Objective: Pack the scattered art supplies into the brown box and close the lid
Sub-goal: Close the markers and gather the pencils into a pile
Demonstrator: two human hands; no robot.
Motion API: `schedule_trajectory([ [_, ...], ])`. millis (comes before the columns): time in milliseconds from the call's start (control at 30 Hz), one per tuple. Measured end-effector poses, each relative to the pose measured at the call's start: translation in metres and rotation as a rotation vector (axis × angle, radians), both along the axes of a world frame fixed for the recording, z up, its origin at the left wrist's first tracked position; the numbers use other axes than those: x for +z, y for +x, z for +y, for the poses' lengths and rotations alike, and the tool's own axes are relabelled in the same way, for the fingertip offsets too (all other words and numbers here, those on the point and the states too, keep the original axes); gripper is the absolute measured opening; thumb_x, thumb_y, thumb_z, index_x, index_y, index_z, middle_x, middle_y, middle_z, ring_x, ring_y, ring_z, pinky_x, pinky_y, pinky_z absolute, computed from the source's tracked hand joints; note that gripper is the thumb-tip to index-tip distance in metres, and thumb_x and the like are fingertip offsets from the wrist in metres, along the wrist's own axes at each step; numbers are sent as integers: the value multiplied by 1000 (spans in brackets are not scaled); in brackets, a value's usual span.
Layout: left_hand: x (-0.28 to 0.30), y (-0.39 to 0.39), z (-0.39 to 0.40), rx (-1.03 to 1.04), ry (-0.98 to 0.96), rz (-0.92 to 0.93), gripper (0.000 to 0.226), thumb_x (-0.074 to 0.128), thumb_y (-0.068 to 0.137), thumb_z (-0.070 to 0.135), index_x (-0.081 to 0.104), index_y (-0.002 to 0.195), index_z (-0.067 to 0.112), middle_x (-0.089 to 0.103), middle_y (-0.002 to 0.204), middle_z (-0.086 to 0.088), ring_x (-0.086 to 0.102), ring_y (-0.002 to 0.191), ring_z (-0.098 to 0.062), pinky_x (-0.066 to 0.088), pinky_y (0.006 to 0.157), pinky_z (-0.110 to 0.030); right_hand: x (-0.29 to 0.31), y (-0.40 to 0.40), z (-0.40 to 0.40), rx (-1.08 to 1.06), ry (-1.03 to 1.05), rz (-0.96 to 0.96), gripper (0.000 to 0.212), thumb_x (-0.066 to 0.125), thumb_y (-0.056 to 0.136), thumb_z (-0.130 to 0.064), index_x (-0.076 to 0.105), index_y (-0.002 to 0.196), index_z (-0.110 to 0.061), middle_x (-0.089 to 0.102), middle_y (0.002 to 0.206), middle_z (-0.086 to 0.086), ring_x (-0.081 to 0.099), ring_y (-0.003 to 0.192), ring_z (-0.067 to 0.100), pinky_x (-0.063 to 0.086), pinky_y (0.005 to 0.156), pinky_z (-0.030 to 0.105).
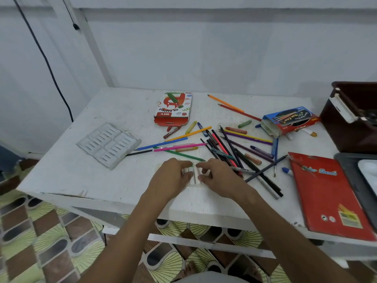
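We see one white table [81, 180], its paint scuffed and chipped at the near edge, and one brown box [344, 127] at its far right, glossy plastic, open and cut off by the frame, with a white latch; what lies inside we cannot make out. One red pad [326, 193] lies flat at the right, one clear moulded tray [109, 144] with ribbed slots at the left. Two cardboard packs: a red-and-white pastel pack [174, 109] and a blue pencil pack [289, 120] on its side. Pencils [230, 148] and crayons cross in a heap between them, too tangled to count. Our left hand [171, 176] and right hand [216, 176] meet at the near middle, fingers curled on small white sticks [193, 172], mostly hidden, number unclear.
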State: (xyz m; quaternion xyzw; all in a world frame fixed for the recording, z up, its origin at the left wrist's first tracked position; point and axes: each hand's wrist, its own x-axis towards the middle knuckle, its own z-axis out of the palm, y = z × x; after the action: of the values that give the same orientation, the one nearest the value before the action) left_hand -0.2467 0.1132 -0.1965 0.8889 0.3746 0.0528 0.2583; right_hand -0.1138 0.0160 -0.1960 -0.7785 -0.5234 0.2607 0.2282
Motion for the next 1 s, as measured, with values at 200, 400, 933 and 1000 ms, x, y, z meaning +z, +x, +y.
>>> schedule_trajectory([
  [200, -5, 1, 6, -38, 22, 27, 37, 57, 93, 37, 58, 129, 31, 44, 86, 3, 47, 80, -11, 36, 74, -23, -2, 0, 1, 3, -11, -9, 42, 57, 91, -27, 51, 133, -21, 43, 106, -3, 44, 86, 7, 36, 78, 19],
  [400, -14, 1, 12, -74, 64, 37, 36, 58, 91, 39, 60, 126, 33, 43, 86, 2, 43, 83, -13, 37, 74, -25, 2, 0, 0, 32, -32, -1, 47, 54, 93, -28, 44, 139, -23, 43, 120, 3, 45, 96, 11, 35, 81, 19],
  [933, 2, 7, 15, -110, -3, 80, 37, 61, 90, 36, 60, 126, 28, 50, 96, 4, 48, 83, -9, 38, 75, -21, -3, 6, -1, 48, -1, -7, 48, 57, 92, -30, 45, 138, -21, 45, 117, 0, 44, 92, 8, 39, 84, 22],
  [1000, 12, 15, 16, -107, -24, 58, 35, 62, 89, 33, 62, 123, 26, 56, 99, 5, 49, 82, -8, 38, 75, -20, 2, 15, -7, 12, 66, -1, 46, 60, 90, -30, 51, 134, -19, 49, 107, -4, 50, 84, 8, 41, 76, 17],
])
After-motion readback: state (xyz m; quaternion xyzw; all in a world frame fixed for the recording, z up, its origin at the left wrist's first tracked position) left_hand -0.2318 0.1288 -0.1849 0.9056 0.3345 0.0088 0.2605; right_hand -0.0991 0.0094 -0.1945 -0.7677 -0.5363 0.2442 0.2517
